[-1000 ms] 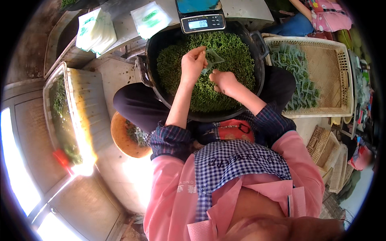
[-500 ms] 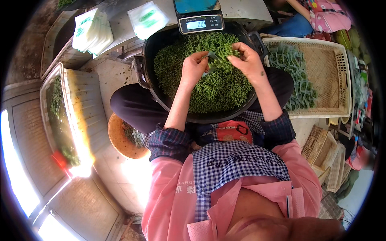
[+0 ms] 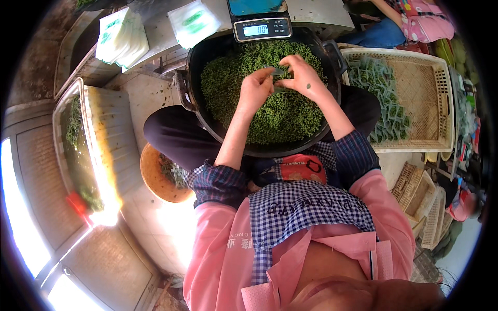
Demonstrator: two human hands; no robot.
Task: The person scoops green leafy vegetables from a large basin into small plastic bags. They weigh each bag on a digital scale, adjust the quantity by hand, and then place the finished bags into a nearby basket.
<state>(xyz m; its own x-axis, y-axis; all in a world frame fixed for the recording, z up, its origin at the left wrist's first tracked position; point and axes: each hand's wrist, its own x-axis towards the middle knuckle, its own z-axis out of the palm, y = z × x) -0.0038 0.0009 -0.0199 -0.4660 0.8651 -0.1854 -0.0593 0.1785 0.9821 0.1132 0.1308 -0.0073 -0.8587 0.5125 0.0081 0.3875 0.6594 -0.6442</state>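
Observation:
In front of me a big black tub (image 3: 189,98) holds a heap of small green berries on stalks (image 3: 285,122), like green peppercorns. Above the heap, my left hand (image 3: 256,90) pinches a small clear plastic bag (image 3: 278,89). My right hand (image 3: 302,78) is bent over the same bag from the other side, its thumb and fingertips at the film. What lies inside the bag is mostly hidden by my fingers.
A digital scale (image 3: 262,28) stands beyond the tub, with stacked bags (image 3: 122,39) and another bag pile (image 3: 194,23) on the table. To the right, a cream crate (image 3: 425,98) holds filled bags (image 3: 384,103). An orange basin (image 3: 155,179) and white container (image 3: 111,124) stand left. Another person (image 3: 423,23) sits far right.
The green cluster that my right hand held is no longer visible in its fingers. My right hand has moved left, closer to my left hand and the bag.

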